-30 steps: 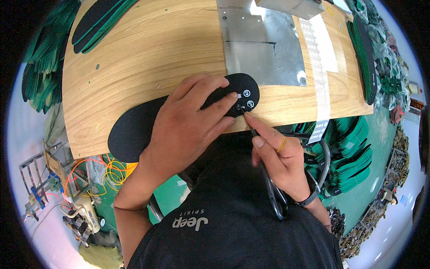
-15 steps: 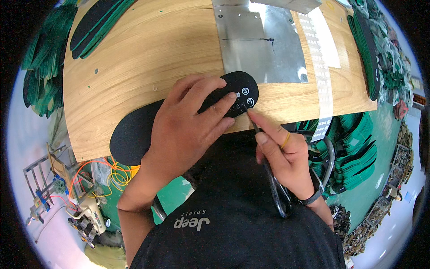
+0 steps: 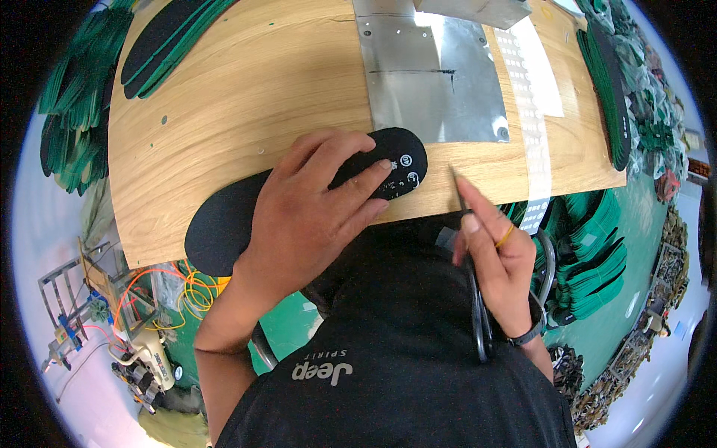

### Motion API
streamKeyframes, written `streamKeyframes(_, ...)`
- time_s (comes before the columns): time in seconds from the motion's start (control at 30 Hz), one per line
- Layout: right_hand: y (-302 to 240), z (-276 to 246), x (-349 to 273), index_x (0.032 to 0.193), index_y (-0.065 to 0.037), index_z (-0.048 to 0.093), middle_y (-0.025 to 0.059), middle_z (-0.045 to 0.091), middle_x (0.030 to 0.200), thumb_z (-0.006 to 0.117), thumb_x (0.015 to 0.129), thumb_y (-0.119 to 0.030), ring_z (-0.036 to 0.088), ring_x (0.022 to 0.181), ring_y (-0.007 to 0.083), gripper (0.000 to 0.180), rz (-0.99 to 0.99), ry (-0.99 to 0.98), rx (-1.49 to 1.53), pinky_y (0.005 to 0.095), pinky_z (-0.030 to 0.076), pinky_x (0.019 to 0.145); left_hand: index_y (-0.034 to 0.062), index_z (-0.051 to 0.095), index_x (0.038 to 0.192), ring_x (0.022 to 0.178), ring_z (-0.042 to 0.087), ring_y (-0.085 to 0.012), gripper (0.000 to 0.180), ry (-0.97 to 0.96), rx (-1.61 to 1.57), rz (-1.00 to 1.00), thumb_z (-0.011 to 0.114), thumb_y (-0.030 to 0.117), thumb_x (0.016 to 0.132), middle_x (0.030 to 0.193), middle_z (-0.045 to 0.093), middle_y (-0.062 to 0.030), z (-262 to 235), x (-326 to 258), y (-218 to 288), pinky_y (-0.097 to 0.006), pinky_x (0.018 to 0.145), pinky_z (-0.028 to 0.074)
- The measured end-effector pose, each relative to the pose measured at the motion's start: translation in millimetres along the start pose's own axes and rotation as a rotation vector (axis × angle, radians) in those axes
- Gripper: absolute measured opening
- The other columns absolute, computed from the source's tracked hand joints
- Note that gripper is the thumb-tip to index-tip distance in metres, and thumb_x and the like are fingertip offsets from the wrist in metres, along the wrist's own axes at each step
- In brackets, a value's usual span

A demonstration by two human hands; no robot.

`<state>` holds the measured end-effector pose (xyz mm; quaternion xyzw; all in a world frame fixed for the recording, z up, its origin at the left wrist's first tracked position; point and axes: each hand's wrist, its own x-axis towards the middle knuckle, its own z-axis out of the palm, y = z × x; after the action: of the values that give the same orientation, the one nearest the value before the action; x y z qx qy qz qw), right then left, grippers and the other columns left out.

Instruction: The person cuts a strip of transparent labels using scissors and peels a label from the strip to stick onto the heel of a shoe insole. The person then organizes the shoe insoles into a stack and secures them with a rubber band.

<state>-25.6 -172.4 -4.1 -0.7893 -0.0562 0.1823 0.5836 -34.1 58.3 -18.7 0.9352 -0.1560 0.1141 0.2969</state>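
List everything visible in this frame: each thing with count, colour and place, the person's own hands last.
wooden table: one, light oak, centre.
black insole: one, black with small white round marks at its right end, on the table's near edge, under the left hand.
metal plate: one, silver, upper middle of the table.
sticker strip: one, white, running down the table's right side.
insole stacks: several, green and black, at the table's corners and around it.
scissors: one pair, dark, in the right hand.
wires: a tangle, orange and yellow, lower left.
left hand: pressing flat on the black insole.
right hand: holding the scissors, forefinger extended.
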Motion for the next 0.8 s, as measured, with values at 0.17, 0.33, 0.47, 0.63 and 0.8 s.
streamKeyframes(0.17, -7.3, 13.8, 5.7, 0.13, -0.002, 0.055, 0.0047, 0.06, 0.069, 0.052, 0.094, -0.003, 0.056, 0.057, 0.008, 0.036, -0.047, -0.238, -0.02, 0.0237, 0.048, 0.056, 0.0118, 0.067, 0.107, 0.104, 0.056, -0.031, 0.038, -0.01, -0.011, 0.019, 0.075, 0.017, 0.071, 0.114, 0.059, -0.0088, -0.7, 2.2, -2.6, -0.042, 0.089, 0.046)
streamKeyframes(0.33, -5.1, 11.0, 8.3, 0.13, 0.001, 0.055, 0.0022, 0.06, 0.068, 0.048, 0.096, -0.003, 0.052, 0.055, 0.0079, 0.035, 0.001, -0.14, 0.016, 0.0207, 0.045, 0.057, 0.012, 0.067, 0.108, 0.103, 0.057, -0.031, 0.039, 0.008, 0.001, 0.023, 0.075, 0.018, 0.071, 0.115, 0.059, -0.0088, 0.0, -0.4, -2.3, -0.042, 0.089, 0.047)
streamKeyframes(0.47, -8.3, 11.8, 5.2, 0.13, -0.001, 0.055, 0.0022, 0.059, 0.068, 0.049, 0.095, -0.003, 0.054, 0.057, 0.0074, 0.035, 0.014, -0.138, -0.01, 0.0209, 0.045, 0.056, 0.0121, 0.067, 0.108, 0.103, 0.057, -0.0307, 0.038, 0.009, -0.012, 0.004, 0.075, 0.018, 0.071, 0.115, 0.059, -0.0086, 2.1, -2.1, -3.1, -0.041, 0.089, 0.047)
streamKeyframes(0.63, -9.7, 15.6, 10.1, 0.131, -0.002, 0.054, 0.0022, 0.061, 0.071, 0.05, 0.095, -0.003, 0.054, 0.058, 0.0068, 0.036, 0.036, -0.194, 0.002, 0.0211, 0.045, 0.057, 0.0114, 0.067, 0.107, 0.103, 0.057, -0.0304, 0.038, 0.011, -0.022, -0.004, 0.075, 0.019, 0.071, 0.114, 0.059, -0.0083, 0.0, -1.6, -2.9, -0.041, 0.088, 0.047)
streamKeyframes(0.8, -2.8, 10.8, 5.3, 0.133, -0.002, 0.053, 0.007, 0.067, 0.086, 0.05, 0.095, -0.003, 0.054, 0.058, 0.0074, 0.038, 0.011, -0.086, 0.031, 0.0219, 0.047, 0.056, 0.0114, 0.067, 0.107, 0.102, 0.057, -0.0305, 0.038, 0.015, -0.029, -0.013, 0.076, 0.019, 0.071, 0.114, 0.059, -0.0088, 1.1, -1.8, -3.1, -0.041, 0.088, 0.047)
